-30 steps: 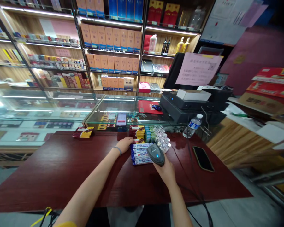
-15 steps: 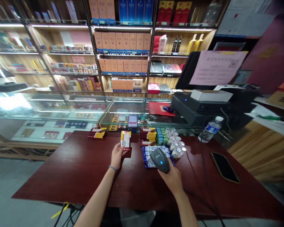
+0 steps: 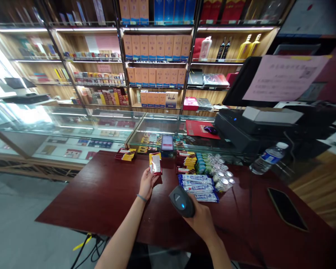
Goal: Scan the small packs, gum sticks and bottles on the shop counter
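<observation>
- Wall shelves (image 3: 159, 110), far beyond both hands, hold rows of orange boxes (image 3: 156, 46) and, farther right, several bottles (image 3: 224, 49).
- A glass case (image 3: 112, 121), beyond the held packet, contains small flat packs, too indistinct to identify.
- A dark red table (image 3: 100, 190) lies beneath both hands.
- Blue-and-white wrapped bars (image 3: 198, 186) lie just beyond and to the right of the scanner grip; a careless outward swing of that hand could scatter them.
- Silver-topped tubs (image 3: 221, 173) cluster past the bars, farther from the scanner grip; their contents cannot be seen. A bump passed on by the bars might topple them.
- A capped plastic bottle (image 3: 268, 158) sits well right of both grips; how full it is cannot be told.
- The right hand (image 3: 200, 218) is wrapped around a dark scanner (image 3: 182, 201) with a blue light; a loosened hold could drop it.
- The left hand (image 3: 148, 182) pinches a red-and-yellow packet (image 3: 156, 164) by its near end, left of and beyond the scanner. Held by one end, it could slip if the pinch eases; the wrapper hides what is inside.
</observation>
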Demonstrator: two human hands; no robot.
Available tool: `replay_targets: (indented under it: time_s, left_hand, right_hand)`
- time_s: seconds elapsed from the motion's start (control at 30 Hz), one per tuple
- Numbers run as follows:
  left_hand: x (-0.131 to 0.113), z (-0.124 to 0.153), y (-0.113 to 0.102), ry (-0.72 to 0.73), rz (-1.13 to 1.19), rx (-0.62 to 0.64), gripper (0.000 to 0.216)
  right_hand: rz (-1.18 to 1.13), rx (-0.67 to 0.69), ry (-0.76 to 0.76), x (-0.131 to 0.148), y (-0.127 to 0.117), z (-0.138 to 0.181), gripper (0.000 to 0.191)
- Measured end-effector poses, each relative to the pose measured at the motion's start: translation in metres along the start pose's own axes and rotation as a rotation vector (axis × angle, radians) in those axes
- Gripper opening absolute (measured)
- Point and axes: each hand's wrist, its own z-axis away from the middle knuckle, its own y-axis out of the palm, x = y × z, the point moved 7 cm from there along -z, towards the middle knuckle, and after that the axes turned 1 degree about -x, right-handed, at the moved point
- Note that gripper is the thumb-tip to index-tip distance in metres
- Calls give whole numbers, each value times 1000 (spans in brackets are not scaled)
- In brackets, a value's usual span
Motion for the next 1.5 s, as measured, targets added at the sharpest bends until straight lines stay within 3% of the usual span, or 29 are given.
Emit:
replay_targets:
  time_s: [0.23, 0.47, 0.6, 0.77, 0.93, 1.03, 1.2, 1.5]
  left_hand:
    - [-4, 2, 5, 31, -30, 29, 43]
    - [2, -1, -1, -31, 32, -39, 40]
    - [-9, -11, -14, -21, -77, -167, 32]
    - [-79, -46, -51, 285, -392, -233, 38]
    - [-166, -66, -90, 625, -990, -330, 28]
    - [-193, -73, -91, 754, -1255, -203, 24]
    - [-200, -89, -85, 860, -1501, -3, 25]
    - [-182, -119, -111, 735, -1682, 72, 36]
  right_hand:
    - [-21, 20, 9, -5, 2, 1, 50]
    - [2, -7, 6, -5, 0, 0, 54]
    - [-75, -97, 23, -9, -8, -1, 49]
    - [-150, -119, 97, -12, -18, -5, 45]
    - [-167, -131, 149, -16, -21, -5, 44]
    - [-140, -142, 190, -23, -18, -3, 44]
    - [-136, -204, 220, -31, -17, -3, 49]
    - [-92, -204, 331, -32, -31, -7, 49]
